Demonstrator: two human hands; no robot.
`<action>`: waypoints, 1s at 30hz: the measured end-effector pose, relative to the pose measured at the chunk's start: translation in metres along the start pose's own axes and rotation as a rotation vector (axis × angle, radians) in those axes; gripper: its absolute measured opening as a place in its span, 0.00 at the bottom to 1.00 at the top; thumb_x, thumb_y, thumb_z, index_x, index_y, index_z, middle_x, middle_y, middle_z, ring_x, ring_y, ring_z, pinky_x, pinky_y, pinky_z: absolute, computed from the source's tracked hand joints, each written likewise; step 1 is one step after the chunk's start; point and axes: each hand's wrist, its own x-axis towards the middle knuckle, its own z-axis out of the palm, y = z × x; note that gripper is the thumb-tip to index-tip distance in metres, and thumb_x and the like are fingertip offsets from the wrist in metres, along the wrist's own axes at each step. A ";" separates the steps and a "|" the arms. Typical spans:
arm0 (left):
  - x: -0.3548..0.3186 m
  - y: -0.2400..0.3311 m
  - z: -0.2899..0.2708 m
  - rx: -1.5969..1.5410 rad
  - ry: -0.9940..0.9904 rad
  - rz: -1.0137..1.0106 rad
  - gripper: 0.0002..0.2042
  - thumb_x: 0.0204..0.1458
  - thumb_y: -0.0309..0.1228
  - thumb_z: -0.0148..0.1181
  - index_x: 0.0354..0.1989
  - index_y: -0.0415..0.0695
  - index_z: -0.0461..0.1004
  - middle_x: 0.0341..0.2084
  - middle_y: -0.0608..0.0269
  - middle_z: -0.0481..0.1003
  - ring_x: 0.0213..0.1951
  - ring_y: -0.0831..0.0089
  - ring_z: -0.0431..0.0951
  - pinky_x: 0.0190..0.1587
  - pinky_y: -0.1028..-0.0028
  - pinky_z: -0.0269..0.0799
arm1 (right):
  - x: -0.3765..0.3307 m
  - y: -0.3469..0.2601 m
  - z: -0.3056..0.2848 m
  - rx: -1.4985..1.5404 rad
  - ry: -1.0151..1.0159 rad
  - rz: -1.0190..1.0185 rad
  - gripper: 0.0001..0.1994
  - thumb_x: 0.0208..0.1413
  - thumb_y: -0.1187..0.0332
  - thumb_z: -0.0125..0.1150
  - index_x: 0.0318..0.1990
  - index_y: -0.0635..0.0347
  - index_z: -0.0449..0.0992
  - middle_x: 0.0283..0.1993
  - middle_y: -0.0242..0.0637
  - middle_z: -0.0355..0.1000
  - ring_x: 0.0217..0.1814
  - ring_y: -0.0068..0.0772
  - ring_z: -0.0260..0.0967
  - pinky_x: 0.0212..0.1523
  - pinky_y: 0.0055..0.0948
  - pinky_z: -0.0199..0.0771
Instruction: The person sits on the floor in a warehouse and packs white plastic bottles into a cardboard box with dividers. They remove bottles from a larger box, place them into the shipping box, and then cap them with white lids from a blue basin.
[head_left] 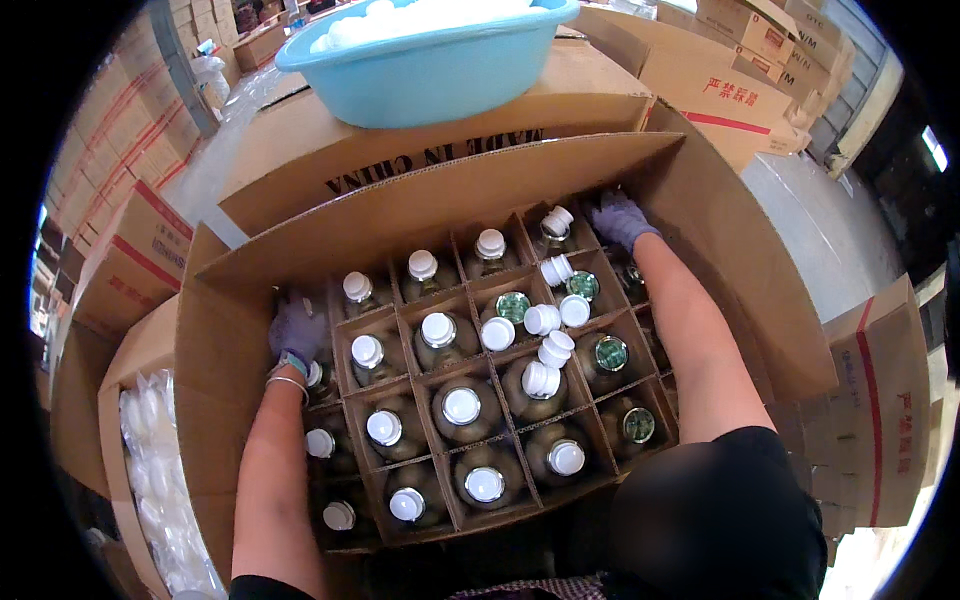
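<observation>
Stacked brown cartons (120,110) stand at the far left of the workroom, on a pale floor (208,195). From the head view, one large open carton (215,340) is in the middle, and a blue basin (430,80) is on another box behind it. Inside is a cardboard divider (497,517) with glass bottles in its cells. Many carry white caps (461,406), but some at the right have open mouths (611,352), and loose caps (541,380) lie among them.

Left hand (298,328), gloved, is down by the left wall; right hand (624,220), also gloved, is in the far right corner. Their fingers are partly in shadow, so I cannot tell if they grip something or only press.

In my judgement, the loose caps are the main risk: if the divider is pushed or shaken, they could roll into the cells, where they are difficult to find. Uneven force from the two hands could also bend the thin cardboard, and neighbouring bottles could then knock together.
</observation>
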 end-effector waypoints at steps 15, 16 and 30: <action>-0.007 0.016 -0.010 -0.018 -0.008 0.012 0.34 0.53 0.52 0.57 0.67 0.53 0.60 0.63 0.39 0.63 0.56 0.42 0.73 0.56 0.50 0.72 | -0.036 -0.090 -0.053 -0.141 -0.213 -0.086 0.34 0.56 0.41 0.51 0.64 0.53 0.68 0.66 0.46 0.67 0.69 0.52 0.61 0.67 0.52 0.59; -0.008 0.019 -0.013 -0.029 -0.013 0.015 0.33 0.53 0.52 0.57 0.66 0.53 0.60 0.63 0.39 0.63 0.56 0.42 0.73 0.57 0.50 0.72 | -0.036 -0.090 -0.047 -0.116 -0.173 -0.034 0.36 0.56 0.40 0.50 0.66 0.54 0.66 0.68 0.47 0.64 0.71 0.53 0.59 0.67 0.53 0.58; -0.004 0.007 -0.001 -0.060 0.065 0.038 0.33 0.51 0.48 0.59 0.65 0.50 0.60 0.60 0.37 0.66 0.55 0.44 0.74 0.55 0.52 0.73 | -0.044 -0.122 -0.037 -0.208 -0.202 -0.011 0.44 0.61 0.32 0.32 0.74 0.57 0.53 0.78 0.44 0.48 0.79 0.52 0.43 0.72 0.60 0.42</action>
